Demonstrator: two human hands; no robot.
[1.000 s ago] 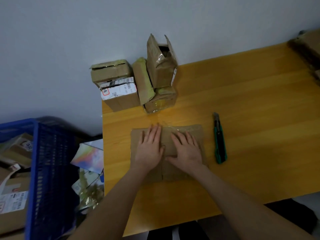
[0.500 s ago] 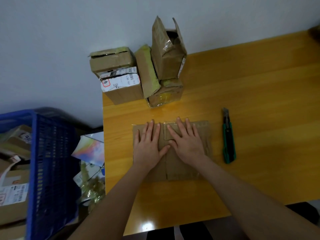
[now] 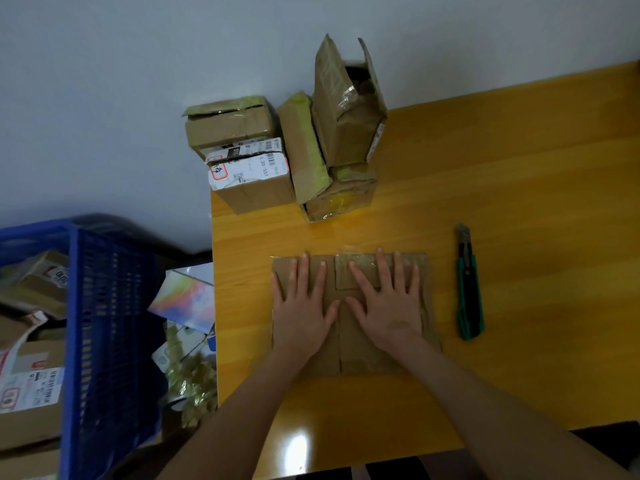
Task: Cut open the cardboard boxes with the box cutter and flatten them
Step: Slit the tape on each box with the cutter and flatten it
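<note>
Well to the left of your left hand (image 3: 304, 310) stands one blue crate (image 3: 104, 323) with cardboard inside, too jumbled to count. Your two hands lie side by side, palms down and fingers straight and spread, pressing on one flattened box (image 3: 356, 358) on the yellow table (image 3: 519, 202); neither hand grips anything. Your thumbs nearly meet over the middle seam. Beyond your fingertips, against the wall, wait five uncut boxes (image 3: 252, 181): two stacked beyond your left hand, one leaning between, and an open-topped one standing on a smaller one beyond your right hand (image 3: 388, 303). Just right of your right hand, off the cardboard, lies one green-and-black box cutter (image 3: 469, 289), its blade end pointing away from you.
</note>
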